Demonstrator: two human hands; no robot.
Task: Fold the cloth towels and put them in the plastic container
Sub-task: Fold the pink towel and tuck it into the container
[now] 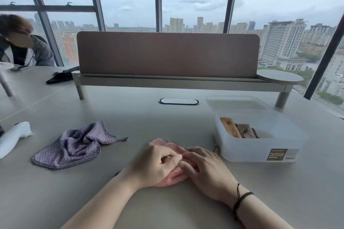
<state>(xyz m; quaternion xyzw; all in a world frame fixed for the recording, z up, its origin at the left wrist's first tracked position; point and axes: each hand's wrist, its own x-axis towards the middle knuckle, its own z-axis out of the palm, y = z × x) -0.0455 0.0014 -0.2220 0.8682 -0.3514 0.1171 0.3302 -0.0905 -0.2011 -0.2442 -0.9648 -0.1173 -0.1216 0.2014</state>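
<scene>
A pink towel [168, 178] lies bunched on the grey table in front of me, mostly covered by both hands. My left hand [154, 163] curls its fingers into the pink cloth and pinches a fold. Beside it, my right hand [206, 167] grips the same towel with bent fingers. A crumpled purple towel [74, 145] lies unfolded to the left. At the right stands the clear plastic container [260, 150], holding an orange folded towel [229, 126] and a brown folded towel [244, 130] upright against its left side.
The container's clear lid [236, 102] lies behind it. A white device [13, 137] rests at the left edge. A brown desk divider on a raised shelf [167, 80] crosses the back. A person sits at the far left; a black object [59, 77] lies near them.
</scene>
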